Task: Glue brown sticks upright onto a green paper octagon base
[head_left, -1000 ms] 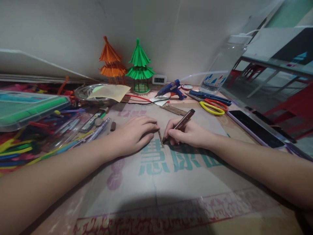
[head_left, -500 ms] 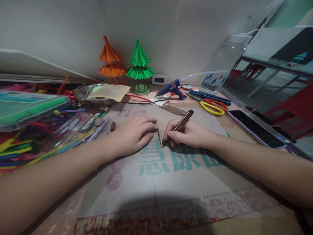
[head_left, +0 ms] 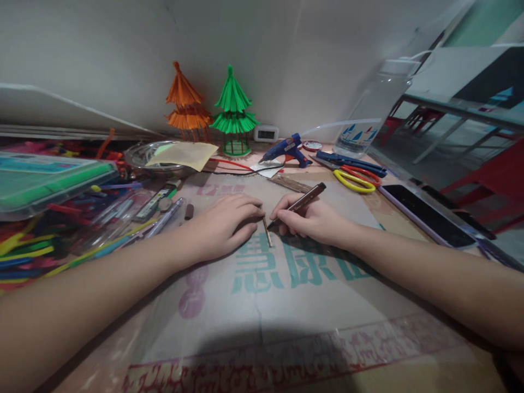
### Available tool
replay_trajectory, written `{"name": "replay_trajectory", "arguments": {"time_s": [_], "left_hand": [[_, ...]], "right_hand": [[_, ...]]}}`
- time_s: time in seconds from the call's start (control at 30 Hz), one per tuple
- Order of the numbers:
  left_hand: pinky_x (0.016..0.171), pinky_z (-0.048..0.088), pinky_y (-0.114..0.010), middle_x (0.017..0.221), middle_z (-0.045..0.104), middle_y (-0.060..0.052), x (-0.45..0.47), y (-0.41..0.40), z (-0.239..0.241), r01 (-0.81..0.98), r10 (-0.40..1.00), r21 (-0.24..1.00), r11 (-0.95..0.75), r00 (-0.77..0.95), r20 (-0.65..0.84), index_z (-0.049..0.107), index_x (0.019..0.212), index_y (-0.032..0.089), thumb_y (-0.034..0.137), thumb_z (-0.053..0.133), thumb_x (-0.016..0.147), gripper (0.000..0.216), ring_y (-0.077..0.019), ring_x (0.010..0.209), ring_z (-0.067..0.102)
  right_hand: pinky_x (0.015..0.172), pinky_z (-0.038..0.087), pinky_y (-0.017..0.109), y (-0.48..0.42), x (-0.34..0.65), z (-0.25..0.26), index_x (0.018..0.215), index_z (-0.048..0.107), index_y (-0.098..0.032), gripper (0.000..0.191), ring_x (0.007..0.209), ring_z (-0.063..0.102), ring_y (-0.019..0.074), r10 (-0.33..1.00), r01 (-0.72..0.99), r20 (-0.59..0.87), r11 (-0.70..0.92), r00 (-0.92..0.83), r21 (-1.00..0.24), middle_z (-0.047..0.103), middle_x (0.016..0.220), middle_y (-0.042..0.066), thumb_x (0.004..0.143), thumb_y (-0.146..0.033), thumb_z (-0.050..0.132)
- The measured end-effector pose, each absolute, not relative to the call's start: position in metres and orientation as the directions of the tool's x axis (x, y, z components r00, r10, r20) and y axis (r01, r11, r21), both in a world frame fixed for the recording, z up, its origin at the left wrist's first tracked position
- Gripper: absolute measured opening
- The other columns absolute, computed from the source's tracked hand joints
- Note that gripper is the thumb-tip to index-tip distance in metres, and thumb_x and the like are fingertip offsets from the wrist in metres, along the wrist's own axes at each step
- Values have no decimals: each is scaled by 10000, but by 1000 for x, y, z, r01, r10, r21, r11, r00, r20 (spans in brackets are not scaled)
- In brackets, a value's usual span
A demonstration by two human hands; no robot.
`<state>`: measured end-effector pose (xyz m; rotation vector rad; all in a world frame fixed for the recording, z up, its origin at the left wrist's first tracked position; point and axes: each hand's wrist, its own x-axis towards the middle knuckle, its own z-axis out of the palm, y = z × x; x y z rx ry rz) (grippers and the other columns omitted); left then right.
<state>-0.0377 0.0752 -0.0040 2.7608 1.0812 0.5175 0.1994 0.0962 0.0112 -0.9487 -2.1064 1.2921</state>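
Note:
My left hand (head_left: pixel 231 222) lies low on the printed plastic sheet (head_left: pixel 311 319), its fingertips pinning the far end of a thin brown stick (head_left: pixel 268 236). The stick's near end sticks out toward me, with a pale tip. In my right hand (head_left: pixel 305 218) is a dark brown marker pen (head_left: pixel 310 197), gripped as for writing. Its tip meets the stick, or comes very near it, around the middle of the exposed part. Left of my left hand, a brown pen cap (head_left: pixel 189 212) rests on the table. A bundle of thin brown sticks (head_left: pixel 291 183) lies beyond my right hand.
At the back stand an orange pagoda model (head_left: pixel 188 103) and a green one (head_left: pixel 233 109), beside a blue glue gun (head_left: pixel 284 150). Scissors (head_left: pixel 355 181), a phone (head_left: pixel 428 215) and a bottle (head_left: pixel 358 123) occupy the right. Coloured craft pieces (head_left: pixel 27 245) and a plastic case (head_left: pixel 53 183) crowd the left.
The marker tip has shifted away from the stick's near end, farther up along it, and my right hand has moved slightly up and left. My left hand stays in place.

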Motion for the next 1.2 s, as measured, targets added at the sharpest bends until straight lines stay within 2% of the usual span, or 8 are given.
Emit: {"name": "replay_trajectory", "arguments": {"time_s": [0.3,0.47,0.67,0.8,0.97,1.2], "left_hand": [[1108,444,-462,1373,618,-128,-38,75,-6,629,677,252,-736,681,280,651,1202,167,241,464,992,291,-266,1296,558],[1093,457,-459,1360,622,-131,-38,75,-5,634,680,247,-733,679,275,653,1177,166,232,468,988,273,-270,1280,568],[1089,460,-454,1339,628,-134,-38,75,-4,641,686,246,-727,674,273,647,1190,162,255,465,995,282,-268,1261,576],[1093,456,-456,1344,622,-138,-37,74,-4,642,690,254,-724,673,267,650,1183,154,256,463,997,282,-270,1263,572],[1087,462,-461,1351,620,-143,-37,75,-3,641,693,264,-721,669,270,653,1178,155,255,460,995,284,-273,1268,573],[1085,463,-450,1336,626,-132,-38,74,-3,637,687,257,-727,672,276,650,1162,164,250,463,991,268,-266,1257,578]], "right_hand": [[518,461,205,95,203,14,850,641,-153,137,562,583,97,676,311,-45,278,-736,-909,656,639,4,872,-288,630],[485,439,206,96,202,13,874,637,-155,190,507,535,82,707,267,-3,263,-707,-927,651,637,-3,893,-343,622],[470,419,202,96,200,12,890,635,-157,204,545,560,91,733,275,12,271,-680,-922,659,667,5,913,-359,616],[493,436,204,96,201,11,908,639,-151,195,556,572,91,704,246,25,281,-710,-928,677,689,13,918,-344,611],[515,454,209,95,203,13,879,654,-149,170,560,589,98,660,281,-29,278,-750,-918,686,668,13,887,-318,644],[508,460,205,96,203,10,908,648,-153,188,539,565,86,689,242,16,276,-725,-930,686,685,11,908,-340,630]]}}
